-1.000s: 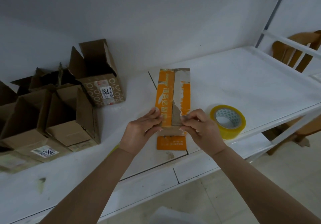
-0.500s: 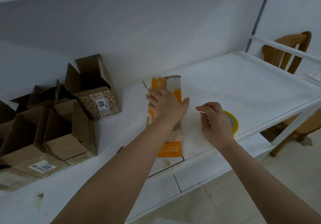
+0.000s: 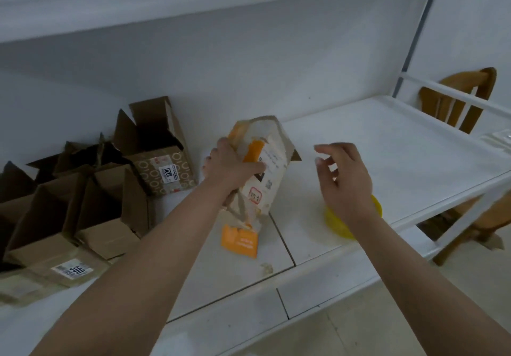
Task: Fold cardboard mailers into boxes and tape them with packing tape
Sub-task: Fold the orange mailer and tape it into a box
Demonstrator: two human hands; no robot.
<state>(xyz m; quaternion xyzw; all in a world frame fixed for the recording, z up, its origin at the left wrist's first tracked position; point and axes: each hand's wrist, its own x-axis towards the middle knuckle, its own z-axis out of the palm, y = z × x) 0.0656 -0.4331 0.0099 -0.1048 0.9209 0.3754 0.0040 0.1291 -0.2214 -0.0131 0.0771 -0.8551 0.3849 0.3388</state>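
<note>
My left hand (image 3: 231,166) grips an orange and white cardboard mailer (image 3: 266,162) by its left side and holds it tilted up off the white shelf (image 3: 387,145). One orange flap (image 3: 240,241) of it hangs down onto the shelf. My right hand (image 3: 341,174) hovers to the right of the mailer with loosely curled fingers and holds nothing. Under that hand and wrist lies a yellow roll of packing tape (image 3: 336,220), mostly hidden.
Several brown cardboard boxes with open flaps stand at the left, one labelled 1020 (image 3: 163,167) and one labelled 300 (image 3: 69,268). A wooden chair (image 3: 467,98) stands behind the white rail at the right. The shelf's front edge (image 3: 318,292) runs below my arms.
My left hand has lifted and tilted the mailer, which lay flat on the shelf. My right hand let go of it and moved right, over the tape roll.
</note>
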